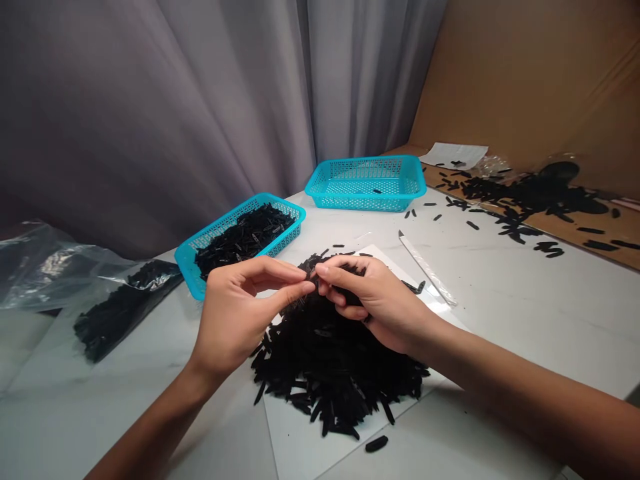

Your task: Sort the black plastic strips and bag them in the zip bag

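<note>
My left hand (240, 307) has thumb and forefinger pinched together above a heap of small black strips (345, 373). The fingertips of my right hand (370, 293) meet them from the other side, its other fingers curled. A dark sliver of a small black piece (311, 275) shows between the two pinches; fingertips mostly cover it. Whether more pieces lie inside the curled right fingers, I cannot tell. Under the heap lies a white sheet (295, 457). One loose strip (377, 444) rests near its front edge.
A blue basket (187, 263) full of black strips stands left of the heap. Behind is another blue basket (365, 203) with one strip. A plastic bag (125, 300) of strips lies left, a wrapped craft knife (425, 267) right. More strips (530, 193) are scattered at the back right.
</note>
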A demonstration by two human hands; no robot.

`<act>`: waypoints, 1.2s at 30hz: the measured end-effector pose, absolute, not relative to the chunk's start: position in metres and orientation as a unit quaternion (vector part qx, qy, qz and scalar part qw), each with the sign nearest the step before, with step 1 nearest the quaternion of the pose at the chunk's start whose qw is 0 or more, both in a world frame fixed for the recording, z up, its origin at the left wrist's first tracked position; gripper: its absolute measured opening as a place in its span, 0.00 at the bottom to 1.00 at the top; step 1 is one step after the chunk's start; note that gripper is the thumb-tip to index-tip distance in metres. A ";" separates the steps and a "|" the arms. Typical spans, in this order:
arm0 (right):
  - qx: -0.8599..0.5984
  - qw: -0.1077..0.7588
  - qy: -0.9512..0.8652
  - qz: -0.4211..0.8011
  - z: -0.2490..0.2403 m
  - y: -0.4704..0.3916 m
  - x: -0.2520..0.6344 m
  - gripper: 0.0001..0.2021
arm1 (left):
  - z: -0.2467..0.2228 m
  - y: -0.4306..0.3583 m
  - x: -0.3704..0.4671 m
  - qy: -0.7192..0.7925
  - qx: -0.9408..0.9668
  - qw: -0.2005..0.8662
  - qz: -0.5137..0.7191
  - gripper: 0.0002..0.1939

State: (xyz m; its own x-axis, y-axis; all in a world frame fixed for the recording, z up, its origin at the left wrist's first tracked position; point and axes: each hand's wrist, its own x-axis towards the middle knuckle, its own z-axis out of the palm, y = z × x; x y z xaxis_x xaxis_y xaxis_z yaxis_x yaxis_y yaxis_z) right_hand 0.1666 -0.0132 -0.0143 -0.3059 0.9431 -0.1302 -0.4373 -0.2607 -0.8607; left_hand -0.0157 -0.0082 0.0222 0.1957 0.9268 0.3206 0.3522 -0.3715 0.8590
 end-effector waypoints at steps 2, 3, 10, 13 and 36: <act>-0.333 0.498 -0.359 0.716 -0.013 -0.014 0.166 0.14 | 0.019 -0.007 -0.015 0.445 0.668 0.369 0.469 0.06; -0.334 0.507 -0.353 0.712 -0.013 -0.014 0.166 0.14 | 0.018 -0.006 -0.015 0.441 0.652 0.386 0.482 0.06; -0.330 0.508 -0.326 0.725 -0.013 -0.019 0.164 0.15 | 0.008 -0.005 -0.014 0.439 0.608 0.438 0.495 0.06; -0.319 0.503 -0.327 0.734 -0.014 -0.021 0.163 0.14 | 0.009 -0.007 -0.011 0.429 0.643 0.423 0.473 0.04; -0.290 0.506 -0.342 0.737 -0.006 -0.022 0.166 0.17 | 0.013 -0.004 -0.017 0.246 0.846 -0.055 0.470 0.11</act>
